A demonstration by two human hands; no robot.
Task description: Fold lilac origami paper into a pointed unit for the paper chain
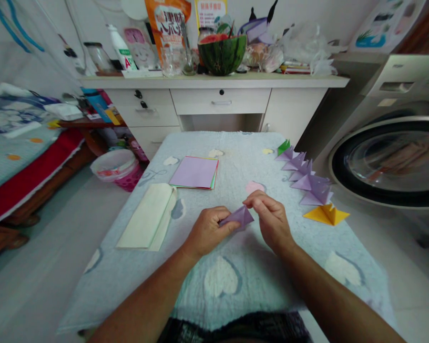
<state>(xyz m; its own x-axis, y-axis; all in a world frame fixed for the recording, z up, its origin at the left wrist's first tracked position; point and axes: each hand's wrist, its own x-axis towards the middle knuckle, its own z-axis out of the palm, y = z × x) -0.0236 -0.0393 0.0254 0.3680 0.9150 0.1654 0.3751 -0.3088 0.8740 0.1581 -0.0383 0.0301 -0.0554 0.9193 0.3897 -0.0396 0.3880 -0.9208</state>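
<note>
My left hand (210, 227) is closed on a small folded piece of purple origami paper (241, 217), thumb in front and fingers behind. At the paper's upper corner, the thumb and index finger of my right hand (270, 216) are pinched together. Along the table's right side runs a row of folded paper figures, which look like cranes: several purple ones (309, 180), a green one (283, 146) at the far end and an orange one (327, 214) nearest me. A stack of square paper sheets (195, 172), purple on top, lies beyond my left hand.
A pale folded paper or booklet (146, 219) lies at the left on the heart-patterned tablecloth (221, 278). Behind stands a white cabinet (219, 99) bearing a cut watermelon (222, 55), jars and bags. A washing machine (386, 95) is at right; a pink bin (123, 174) at left.
</note>
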